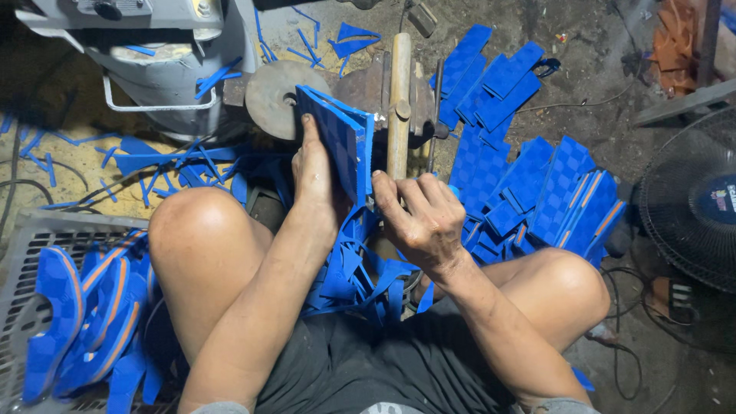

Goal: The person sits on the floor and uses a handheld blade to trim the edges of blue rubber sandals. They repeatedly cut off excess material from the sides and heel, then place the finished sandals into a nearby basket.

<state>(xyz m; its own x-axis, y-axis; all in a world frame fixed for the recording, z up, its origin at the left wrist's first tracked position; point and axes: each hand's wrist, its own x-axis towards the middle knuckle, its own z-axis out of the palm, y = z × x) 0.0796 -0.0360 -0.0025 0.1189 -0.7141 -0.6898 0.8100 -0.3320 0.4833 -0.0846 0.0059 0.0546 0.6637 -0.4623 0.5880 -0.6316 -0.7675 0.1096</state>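
Observation:
My left hand (314,172) holds a blue rubber sheet (337,142) with a checkered texture, standing it on edge against a round metal block (272,96). My right hand (418,218) is closed around a small cutting tool at the sheet's near edge, the tool mostly hidden by my fingers. A wooden handle (399,103) lies just beyond my right hand. Blue rubber offcuts (356,280) are heaped between my bare knees.
A pile of cut blue rectangular sheets (529,184) lies to the right. A grey plastic crate (46,238) at the left holds blue and orange sandal soles (92,314). A fan (690,207) stands at the right edge, a grey machine (165,77) at the upper left.

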